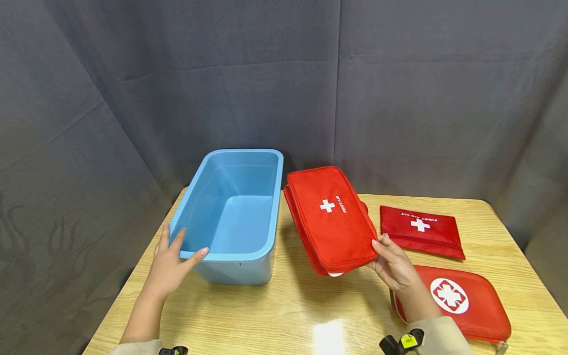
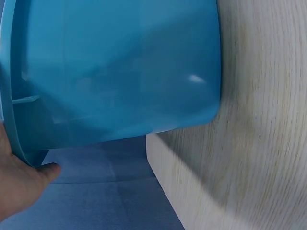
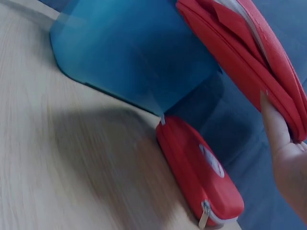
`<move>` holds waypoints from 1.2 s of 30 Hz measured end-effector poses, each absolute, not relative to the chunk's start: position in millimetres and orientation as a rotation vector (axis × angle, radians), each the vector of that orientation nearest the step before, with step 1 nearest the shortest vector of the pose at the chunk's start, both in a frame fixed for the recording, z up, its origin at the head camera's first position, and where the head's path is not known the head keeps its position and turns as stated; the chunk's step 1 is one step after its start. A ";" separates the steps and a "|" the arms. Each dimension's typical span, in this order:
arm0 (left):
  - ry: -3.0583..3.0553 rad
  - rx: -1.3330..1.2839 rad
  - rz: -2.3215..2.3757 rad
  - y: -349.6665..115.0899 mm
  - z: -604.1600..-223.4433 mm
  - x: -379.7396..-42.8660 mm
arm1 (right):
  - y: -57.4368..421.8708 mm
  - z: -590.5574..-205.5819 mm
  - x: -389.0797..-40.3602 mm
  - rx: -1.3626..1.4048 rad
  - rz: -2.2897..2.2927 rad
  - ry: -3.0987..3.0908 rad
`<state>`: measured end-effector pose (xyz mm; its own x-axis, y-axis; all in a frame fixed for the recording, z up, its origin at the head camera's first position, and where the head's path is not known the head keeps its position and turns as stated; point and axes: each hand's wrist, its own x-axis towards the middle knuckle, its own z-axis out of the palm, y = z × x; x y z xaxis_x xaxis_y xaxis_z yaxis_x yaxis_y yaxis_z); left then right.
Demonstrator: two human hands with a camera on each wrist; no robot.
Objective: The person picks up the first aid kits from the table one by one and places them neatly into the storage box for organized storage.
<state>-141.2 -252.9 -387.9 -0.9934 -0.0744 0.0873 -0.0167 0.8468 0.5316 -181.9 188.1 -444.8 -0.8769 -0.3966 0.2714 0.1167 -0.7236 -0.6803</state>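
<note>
Red first-aid pouch (image 1: 330,222), held up over the table (image 1: 295,308) just right of the blue bin (image 1: 235,271), gripped at the near-right corner between thumb and fingers of the right hand (image 1: 395,261). Looks light, soft-sided and fabric-covered; probably neither slippery nor fragile, but apt to sag or twist from one corner. Better held mid-edge. At the bin's near-left rim, left hand (image 1: 170,266) spread wide, touching.

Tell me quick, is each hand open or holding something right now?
Left hand: open, fingers spread, touching the blue bin near a corner.
Right hand: holding a red first aid pouch.
</note>
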 end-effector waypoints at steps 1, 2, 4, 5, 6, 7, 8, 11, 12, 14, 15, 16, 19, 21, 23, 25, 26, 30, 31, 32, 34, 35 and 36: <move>-2.917 0.073 -0.845 -252.9 -387.9 -141.3 | 186.1 -443.2 -182.3 -0.591 -2.618 0.983; -2.915 0.073 -0.851 -252.9 -388.0 -141.2 | 183.9 -441.4 -182.7 -0.595 -2.624 0.977; -2.912 0.070 -0.863 -253.0 -388.4 -141.2 | 179.6 -437.8 -183.5 -0.586 -2.640 0.965; -2.913 0.070 -0.868 -253.0 -388.1 -141.3 | 177.7 -436.2 -183.9 -0.581 -2.649 0.960; -2.915 0.071 -0.869 -253.0 -387.6 -141.4 | 175.7 -434.6 -184.3 -0.572 -2.659 0.957; -2.914 0.068 -0.868 -253.0 -387.6 -141.4 | 174.0 -433.1 -184.7 -0.565 -2.667 0.956; -2.912 0.066 -0.867 -252.9 -387.5 -141.3 | 172.4 -431.5 -184.9 -0.558 -2.675 0.953; -2.912 0.061 -0.866 -252.6 -386.1 -141.6 | 168.2 -426.6 -184.4 -0.544 -2.687 0.939; -2.909 0.057 -0.864 -252.6 -386.3 -141.6 | 166.8 -425.1 -184.1 -0.540 -2.687 0.941; -2.908 0.054 -0.862 -252.5 -386.2 -141.6 | 164.1 -421.9 -183.5 -0.529 -2.683 0.942; -2.909 0.055 -0.863 -252.5 -385.9 -141.6 | 162.6 -420.3 -183.3 -0.521 -2.681 0.943; -2.908 0.055 -0.863 -252.6 -385.8 -141.6 | 161.2 -419.0 -183.2 -0.515 -2.679 0.942; -2.908 0.055 -0.858 -252.7 -385.2 -141.3 | 156.1 -415.3 -183.6 -0.509 -2.670 0.951; -2.908 0.052 -0.853 -253.0 -384.9 -141.4 | 152.2 -412.7 -184.2 -0.516 -2.668 0.952; -2.908 0.047 -0.844 -253.1 -384.6 -141.3 | 147.8 -409.9 -185.4 -0.519 -2.669 0.957; -2.907 0.044 -0.838 -253.1 -384.2 -141.3 | 143.2 -407.0 -186.3 -0.515 -2.673 0.956; -2.908 0.044 -0.838 -252.9 -384.2 -141.3 | 140.9 -405.7 -186.8 -0.509 -2.675 0.960; -2.908 0.046 -0.844 -252.4 -384.1 -141.4 | 131.3 -401.0 -188.3 -0.467 -2.685 0.962; -2.907 0.044 -0.848 -252.4 -384.4 -141.4 | 129.0 -400.2 -188.5 -0.456 -2.685 0.961; -2.908 0.044 -0.854 -252.5 -384.8 -141.4 | 126.6 -399.4 -188.6 -0.441 -2.685 0.965; -2.909 0.040 -0.855 -252.9 -386.1 -141.0 | 121.9 -398.2 -188.6 -0.409 -2.682 0.984; -2.909 0.041 -0.855 -253.4 -386.9 -140.6 | 119.5 -397.7 -188.6 -0.391 -2.679 0.995; -2.911 0.043 -0.856 -254.0 -387.7 -140.1 | 117.1 -397.1 -188.5 -0.377 -2.675 1.007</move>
